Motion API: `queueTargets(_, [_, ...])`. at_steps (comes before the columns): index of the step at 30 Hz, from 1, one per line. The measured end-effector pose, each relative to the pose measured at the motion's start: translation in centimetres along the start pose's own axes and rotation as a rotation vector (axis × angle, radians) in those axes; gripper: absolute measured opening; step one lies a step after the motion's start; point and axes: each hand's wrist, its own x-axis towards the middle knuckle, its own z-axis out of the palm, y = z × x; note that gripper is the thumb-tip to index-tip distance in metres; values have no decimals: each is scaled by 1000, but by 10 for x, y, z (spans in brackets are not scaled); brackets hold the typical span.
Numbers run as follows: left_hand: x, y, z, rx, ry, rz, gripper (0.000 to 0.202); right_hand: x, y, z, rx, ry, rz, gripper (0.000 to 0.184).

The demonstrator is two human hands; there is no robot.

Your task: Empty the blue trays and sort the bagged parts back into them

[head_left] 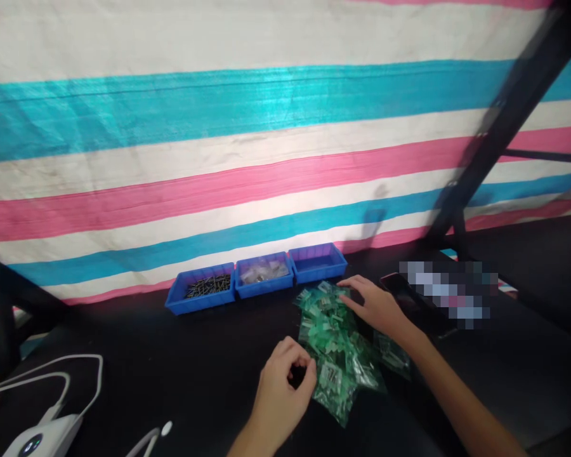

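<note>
Black tabletop: right hand (pixel 375 306) flat, spread on green bags (pixel 335 346); left hand (pixel 285 381) curled, contents hidden.

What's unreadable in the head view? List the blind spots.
- Left hand: fingers curled; whether they pinch anything is hidden.
- Small green bags: contents too small to identify; some covered by the right hand.
- Middle blue tray: clear contents too blurry to name.
- Right blue tray: front wall hides its floor.
- Pixelated patch: masks what lies there.
- White device: cut off by the bottom edge.
</note>
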Motion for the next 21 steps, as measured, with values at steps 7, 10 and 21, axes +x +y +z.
queueTargets(7, [-10, 11, 1, 78, -304, 198, 19, -3, -11, 24, 41, -160, -210, 44])
queueTargets(10, [-11, 12, 2, 91, -313, 237, 14, -4, -11, 22, 29, -139, -197, 46])
queueTargets(21, [-11, 7, 4, 118, -440, 312, 16, -1, -1, 2, 41, -54, -83, 39])
